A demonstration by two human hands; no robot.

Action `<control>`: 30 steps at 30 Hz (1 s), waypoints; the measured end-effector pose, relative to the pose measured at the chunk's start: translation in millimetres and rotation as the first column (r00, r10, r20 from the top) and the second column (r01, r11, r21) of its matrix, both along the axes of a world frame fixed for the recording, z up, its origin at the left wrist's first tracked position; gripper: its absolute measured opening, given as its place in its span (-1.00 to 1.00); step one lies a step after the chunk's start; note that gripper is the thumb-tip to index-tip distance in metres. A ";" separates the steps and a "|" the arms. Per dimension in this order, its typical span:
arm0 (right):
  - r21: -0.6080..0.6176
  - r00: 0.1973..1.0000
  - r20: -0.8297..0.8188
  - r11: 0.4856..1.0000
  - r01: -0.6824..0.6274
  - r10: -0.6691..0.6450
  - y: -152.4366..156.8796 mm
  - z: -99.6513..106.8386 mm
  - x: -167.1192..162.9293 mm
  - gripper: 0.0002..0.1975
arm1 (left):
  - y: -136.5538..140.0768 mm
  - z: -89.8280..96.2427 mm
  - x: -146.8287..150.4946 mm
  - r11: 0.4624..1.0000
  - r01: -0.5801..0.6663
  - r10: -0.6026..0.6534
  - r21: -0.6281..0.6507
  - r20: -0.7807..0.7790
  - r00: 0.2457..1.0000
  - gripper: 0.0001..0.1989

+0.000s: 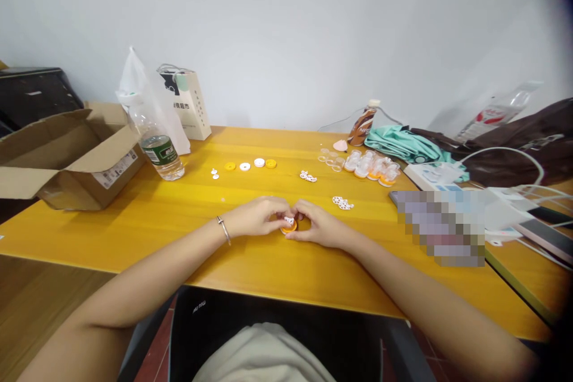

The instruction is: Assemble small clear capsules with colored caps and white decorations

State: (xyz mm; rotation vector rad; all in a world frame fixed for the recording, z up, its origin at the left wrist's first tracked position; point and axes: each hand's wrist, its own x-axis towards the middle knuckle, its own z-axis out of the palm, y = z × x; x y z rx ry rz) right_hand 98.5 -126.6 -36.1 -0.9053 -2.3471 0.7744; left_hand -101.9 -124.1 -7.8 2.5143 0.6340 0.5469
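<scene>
from my station i see a box point(92, 182) and a bottle point(162, 155) at the counter's point(250, 268) left end; a green cloth point(403, 142) and brown bag point(528, 149) crowd the back right corner. discs point(259, 163) sit toward the back edge, well apart from the hands. nearer the front edge, my left grip point(289, 218) pinches a white piece point(289, 221) over an orange disc point(289, 229); my right grip point(293, 224) curves around it, hold unclear.

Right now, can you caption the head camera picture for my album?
Left hand and right hand curl around a small orange-and-white piece.
</scene>
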 end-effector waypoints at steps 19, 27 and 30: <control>0.096 0.910 -0.126 0.908 0.408 -0.395 34.4 19.4 39.7 -0.74 | -3.0 -4.4 1.2 0.991 -0.039 0.045 0.130 -0.039 0.998 -0.82; 0.615 0.508 0.126 0.469 0.634 -0.852 121.7 18.9 99.2 -0.55 | -2.3 -2.6 0.6 0.991 -0.044 0.053 0.123 -0.065 0.996 -0.76; 0.634 0.409 0.215 0.445 0.632 -0.887 136.3 11.2 96.9 -0.51 | -3.2 -1.6 -0.7 0.992 -0.048 0.057 0.121 -0.072 0.996 -0.75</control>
